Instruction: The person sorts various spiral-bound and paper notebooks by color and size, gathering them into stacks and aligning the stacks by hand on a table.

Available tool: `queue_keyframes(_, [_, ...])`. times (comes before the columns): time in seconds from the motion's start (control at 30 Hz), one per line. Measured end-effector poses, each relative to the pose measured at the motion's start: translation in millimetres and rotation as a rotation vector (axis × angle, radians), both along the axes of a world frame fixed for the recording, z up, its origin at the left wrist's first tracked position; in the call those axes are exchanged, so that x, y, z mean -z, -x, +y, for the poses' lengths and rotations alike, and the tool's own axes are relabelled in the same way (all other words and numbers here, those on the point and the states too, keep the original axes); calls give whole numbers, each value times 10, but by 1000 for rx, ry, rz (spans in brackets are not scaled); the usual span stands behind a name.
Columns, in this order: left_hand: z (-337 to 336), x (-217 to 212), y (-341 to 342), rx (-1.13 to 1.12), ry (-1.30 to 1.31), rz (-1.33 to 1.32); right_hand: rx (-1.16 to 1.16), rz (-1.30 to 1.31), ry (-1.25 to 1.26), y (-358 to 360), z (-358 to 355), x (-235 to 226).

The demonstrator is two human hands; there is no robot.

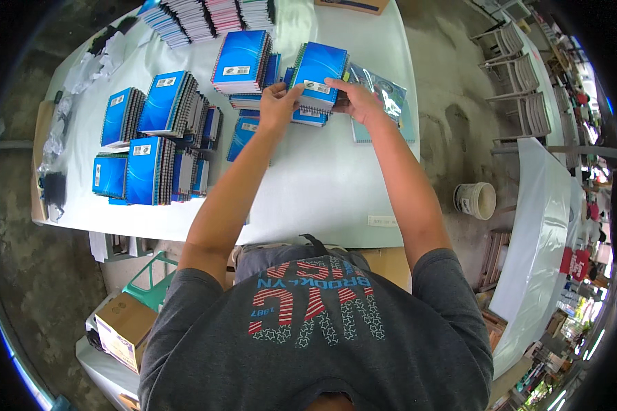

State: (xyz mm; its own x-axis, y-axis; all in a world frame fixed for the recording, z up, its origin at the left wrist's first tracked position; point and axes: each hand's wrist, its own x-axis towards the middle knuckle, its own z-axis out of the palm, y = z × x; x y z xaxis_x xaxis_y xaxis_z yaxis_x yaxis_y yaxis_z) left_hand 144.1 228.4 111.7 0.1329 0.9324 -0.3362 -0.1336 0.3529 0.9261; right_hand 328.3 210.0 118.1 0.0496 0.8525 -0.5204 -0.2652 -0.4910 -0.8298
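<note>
Nearest is the person's dark grey short-sleeved T-shirt (pixel 315 373) with a red, white and blue print, then the white-covered table (pixel 315 212). To the left on the table stand several stacks of blue spiral-bound notebooks (pixel 149 171). Ahead, the left hand (pixel 279 106) and right hand (pixel 358 103) are curled in, holding a thick blue-covered stack of spiral notebooks with a white label (pixel 320 65) between them, thumbs near its lower end. More blue notebooks (pixel 310 117) show under its near edge. Just right of it lies a glossy, clear-wrapped pack (pixel 389 96); just left stands another tall blue notebook stack (pixel 243 56). Farthest off are piles with white and pink page edges (pixel 209 17) and a brown cardboard box (pixel 355 5).
</note>
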Motion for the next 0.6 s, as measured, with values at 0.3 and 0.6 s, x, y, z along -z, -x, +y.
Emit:
queue_keyframes(0.3, [-1, 373, -142, -227, -62, 16, -122, -124, 136, -70, 182, 38])
queue_keyframes(0.6, [-145, 531, 313, -156, -16, 247, -275, -1033, 36, 24, 26, -169])
